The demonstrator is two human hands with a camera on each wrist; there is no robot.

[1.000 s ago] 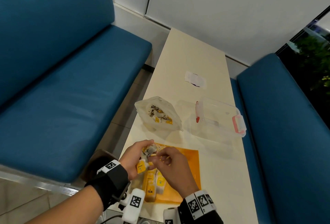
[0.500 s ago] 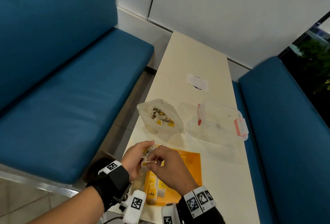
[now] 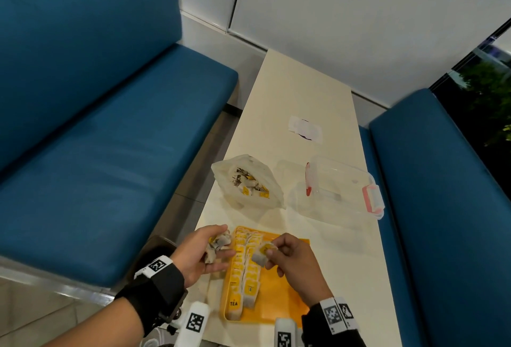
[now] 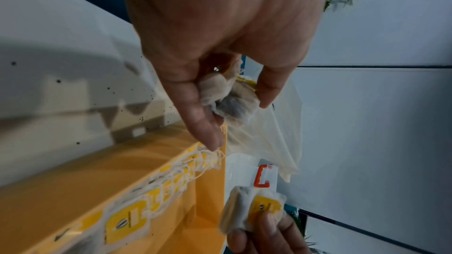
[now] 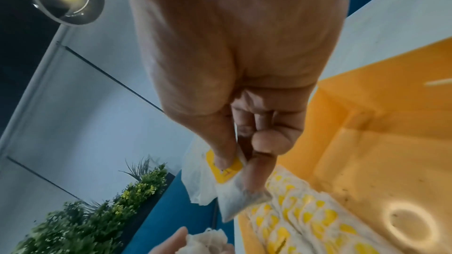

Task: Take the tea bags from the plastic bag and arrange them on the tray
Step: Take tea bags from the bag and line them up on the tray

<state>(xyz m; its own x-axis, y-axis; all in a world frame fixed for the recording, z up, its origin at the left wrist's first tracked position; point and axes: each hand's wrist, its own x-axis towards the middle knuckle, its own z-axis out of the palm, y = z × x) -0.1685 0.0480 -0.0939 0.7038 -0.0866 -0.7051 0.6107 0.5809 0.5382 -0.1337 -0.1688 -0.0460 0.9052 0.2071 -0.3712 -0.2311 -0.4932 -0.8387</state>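
A yellow tray (image 3: 282,291) lies at the near end of the table, with two rows of tea bags (image 3: 246,272) laid along its left side. My left hand (image 3: 210,247) cups a clump of tea bags (image 3: 218,241) just left of the tray; in the left wrist view the clump (image 4: 229,96) sits between thumb and fingers. My right hand (image 3: 276,252) pinches a single tea bag (image 3: 262,254) by its yellow tag (image 5: 226,165) above the tray. The clear plastic bag (image 3: 249,180) with more tea bags lies beyond the tray.
A clear plastic box (image 3: 337,186) with red clips stands right of the plastic bag. A white paper slip (image 3: 305,129) lies farther along the narrow cream table (image 3: 298,89). Blue benches (image 3: 96,158) flank the table on both sides.
My hands were joined over the tray's far left corner; they have drawn apart. The right hand has pulled one tea bag free of the clump that stays in the left.
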